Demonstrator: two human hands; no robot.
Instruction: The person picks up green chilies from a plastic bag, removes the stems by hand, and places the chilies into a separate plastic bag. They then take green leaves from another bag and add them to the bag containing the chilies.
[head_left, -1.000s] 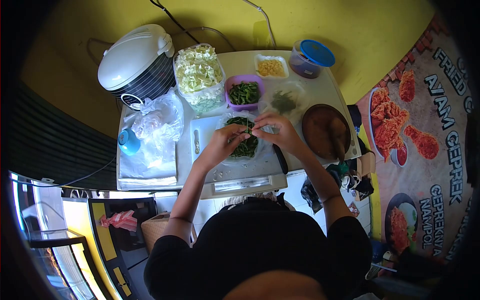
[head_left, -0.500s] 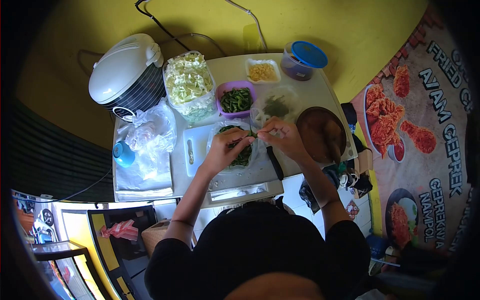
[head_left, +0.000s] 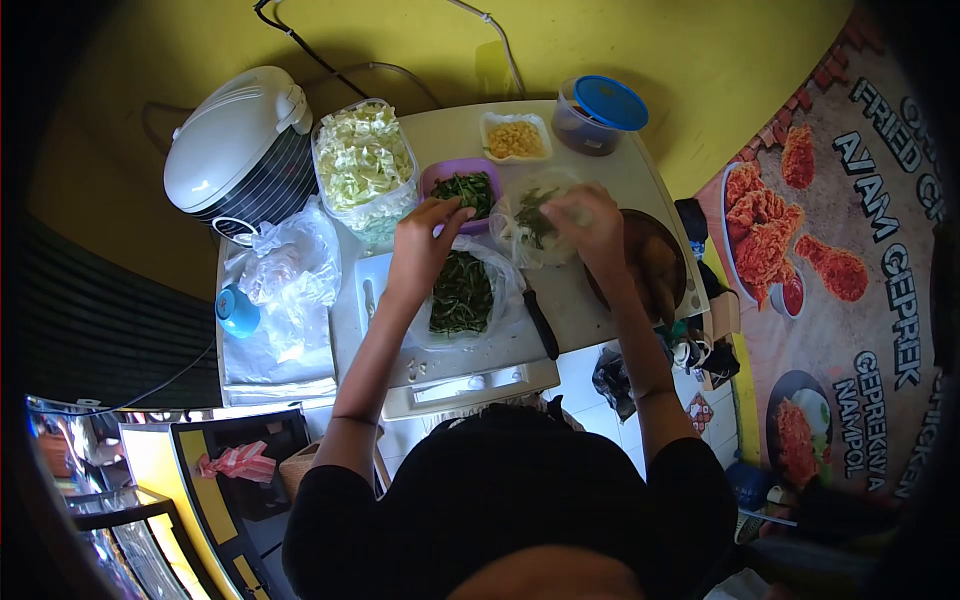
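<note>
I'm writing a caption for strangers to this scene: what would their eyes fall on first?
Probably the large fried-chicken poster on the right, and the white-lidded rice cooker at the far left of the table. Then the hands: the left hand by the purple container of greens, the blurred right hand over clear plastic holding leaves.

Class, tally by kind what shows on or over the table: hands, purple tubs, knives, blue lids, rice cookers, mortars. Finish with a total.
Left hand and right hand: 2
Purple tub: 1
Knife: 1
Blue lid: 1
Rice cooker: 1
Mortar: 1
Total: 7
</note>
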